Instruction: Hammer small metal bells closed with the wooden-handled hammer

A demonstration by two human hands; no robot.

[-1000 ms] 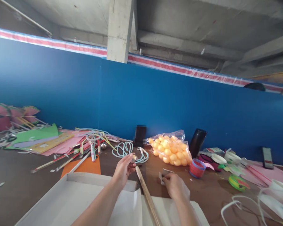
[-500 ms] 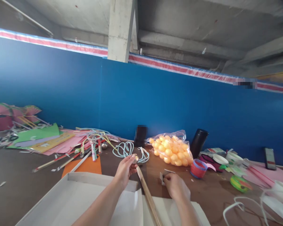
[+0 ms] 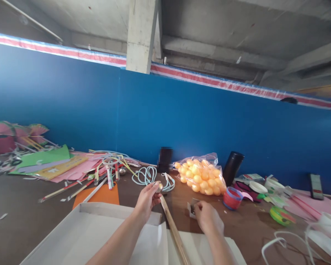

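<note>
My left hand (image 3: 146,200) is closed in a pinch on a small round yellowish piece (image 3: 159,186) at the far tip of a long wooden stick (image 3: 173,230). The stick runs from that tip down toward me between my arms. My right hand (image 3: 208,217) is closed on a small grey paper piece (image 3: 191,208) just above the brown table (image 3: 24,217). A white shallow cardboard box (image 3: 93,228) lies under my left forearm.
A clear bag of orange balls (image 3: 200,177) sits behind my hands, beside a black cylinder (image 3: 231,167) and a red-blue tape roll (image 3: 231,198). Pale blue cords (image 3: 146,175) coil near the stick's tip. Coloured paper and sticks (image 3: 57,167) clutter the left; pink sheets and cups fill the right.
My right hand has lifted the small paper piece slightly and turned it. My left hand stays pinched at the stick's tip.
</note>
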